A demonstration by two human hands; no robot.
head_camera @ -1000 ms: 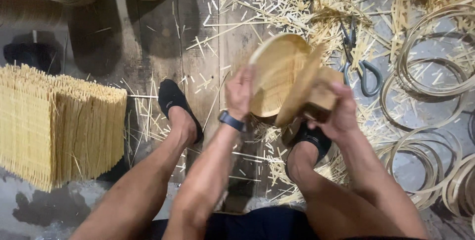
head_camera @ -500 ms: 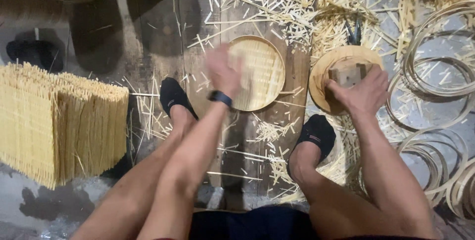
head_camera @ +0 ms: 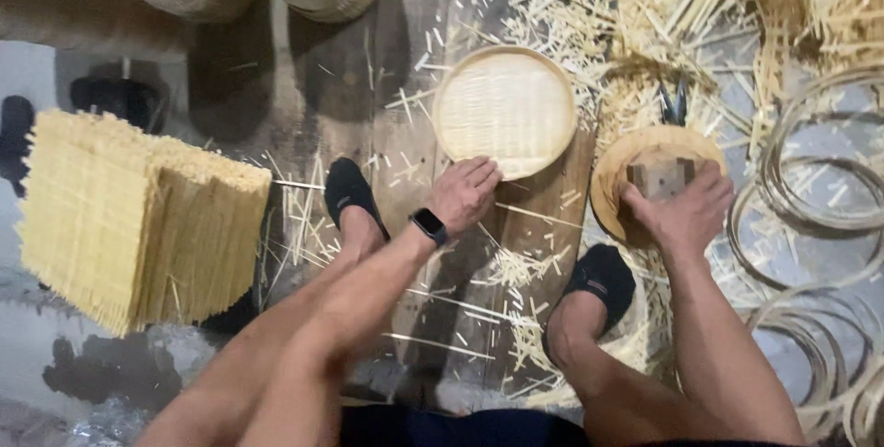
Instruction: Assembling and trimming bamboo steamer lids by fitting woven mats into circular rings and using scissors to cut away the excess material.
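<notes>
While the left hand (head_camera: pixel 465 191) rests half-curled, holding nothing, just below the round woven bamboo tray (head_camera: pixel 505 111), the right hand (head_camera: pixel 683 212) grips the wooden-handled round disc (head_camera: pixel 656 175) right of that tray; pressing evenly would seat it best; one tray, one disc

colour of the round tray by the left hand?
Pale straw-yellow round tray, woven centre; head view.
</notes>
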